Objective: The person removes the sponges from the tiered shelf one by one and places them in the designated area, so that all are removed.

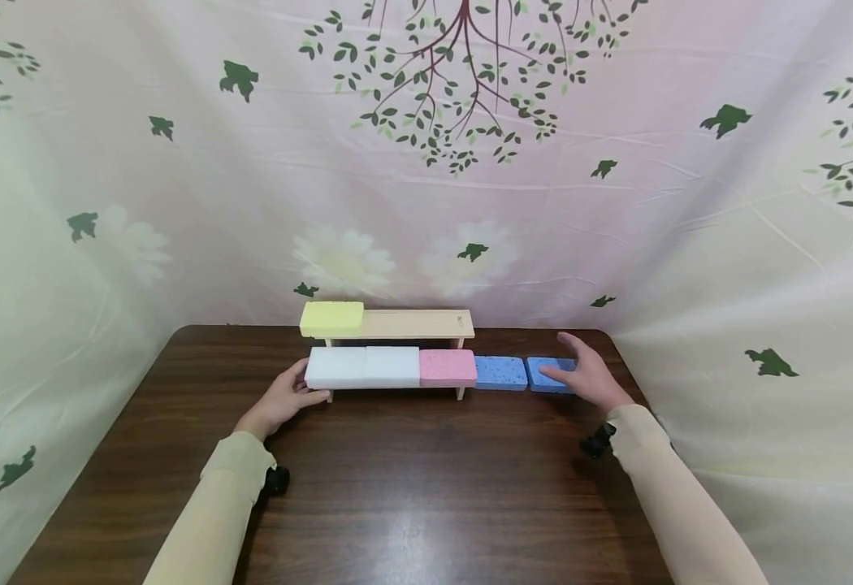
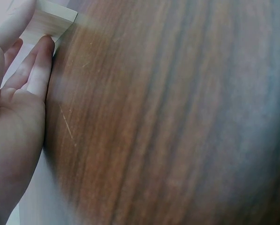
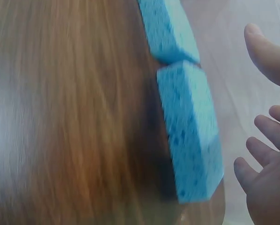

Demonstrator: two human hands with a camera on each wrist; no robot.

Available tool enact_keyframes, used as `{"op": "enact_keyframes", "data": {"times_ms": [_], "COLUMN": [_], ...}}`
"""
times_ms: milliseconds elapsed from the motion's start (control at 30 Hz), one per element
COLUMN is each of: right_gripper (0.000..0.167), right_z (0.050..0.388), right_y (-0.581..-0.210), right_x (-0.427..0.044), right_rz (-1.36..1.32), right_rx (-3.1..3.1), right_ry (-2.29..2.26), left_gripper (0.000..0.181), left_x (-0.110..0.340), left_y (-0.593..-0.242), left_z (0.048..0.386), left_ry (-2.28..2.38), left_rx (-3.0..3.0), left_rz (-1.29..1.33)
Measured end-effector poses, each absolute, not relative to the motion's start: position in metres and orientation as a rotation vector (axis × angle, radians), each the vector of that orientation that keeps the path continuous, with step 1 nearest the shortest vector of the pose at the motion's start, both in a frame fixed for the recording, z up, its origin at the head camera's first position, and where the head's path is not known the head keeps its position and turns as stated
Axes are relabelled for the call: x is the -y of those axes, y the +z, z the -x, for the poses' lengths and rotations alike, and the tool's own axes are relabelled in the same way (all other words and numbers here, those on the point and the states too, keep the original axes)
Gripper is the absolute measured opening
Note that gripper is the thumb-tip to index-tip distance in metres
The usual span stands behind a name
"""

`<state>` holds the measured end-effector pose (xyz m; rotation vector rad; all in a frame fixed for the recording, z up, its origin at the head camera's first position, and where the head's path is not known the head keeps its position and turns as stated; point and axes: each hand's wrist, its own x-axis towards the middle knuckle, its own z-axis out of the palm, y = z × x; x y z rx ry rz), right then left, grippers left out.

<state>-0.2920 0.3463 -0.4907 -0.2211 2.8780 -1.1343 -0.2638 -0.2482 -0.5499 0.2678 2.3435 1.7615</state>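
Observation:
In the head view, my left hand (image 1: 280, 400) is at the left end of a low wooden stand, beside the first of two white sponges (image 1: 335, 368). In the left wrist view its fairly straight fingers reach to the wooden end (image 2: 55, 16); how firmly they touch is unclear. A pink sponge (image 1: 448, 368) lies right of the white ones on the stand. Two blue sponges (image 1: 500, 373) continue the row to the right. My right hand (image 1: 589, 374), thumb and fingers spread, is over the rightmost blue sponge (image 3: 189, 136) with nothing held.
Behind the row, a higher wooden step (image 1: 415, 323) carries a yellow sponge (image 1: 332, 318) at its left end. Both levels stand on a dark wooden table (image 1: 412, 479). Patterned cloth (image 1: 426, 203) hangs behind the table and along its sides.

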Motion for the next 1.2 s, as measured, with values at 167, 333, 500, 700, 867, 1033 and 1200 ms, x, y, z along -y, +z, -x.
{"op": "enact_keyframes", "data": {"times_ms": [167,333,500,700,867,1033,1200], "right_gripper": [0.094,0.092,0.093,0.09,0.09,0.09,0.093], "right_z": [0.292,0.294,0.297,0.3,0.302,0.301,0.3], "right_y": [-0.482,-0.476,-0.472,-0.466,-0.463,-0.457,-0.454], "right_x": [-0.328,-0.31,-0.295,-0.278,-0.265,-0.251,-0.237], "right_rz": [0.314,0.357,0.374,0.363,0.366,0.382,0.414], "right_rx": [-2.881,-2.907,-2.899,-2.876,-2.886,-2.883,-2.864], "right_ry": [-1.19,-1.224,-1.224,-1.248,-1.198,-1.189,-1.194], "left_gripper": [0.088,0.086,0.085,0.086,0.087,0.087,0.088], "left_x": [0.247,0.246,0.244,0.243,0.244,0.245,0.247], "left_y": [-0.55,-0.55,-0.549,-0.545,-0.546,-0.547,-0.55], "left_z": [0.264,0.265,0.264,0.264,0.265,0.265,0.264], "left_ry": [1.758,1.755,1.76,1.758,1.759,1.763,1.762], "left_rx": [-2.347,-2.36,-2.361,-2.362,-2.358,-2.356,-2.349], "left_rz": [-0.267,-0.279,-0.279,-0.273,-0.272,-0.279,-0.264]}}
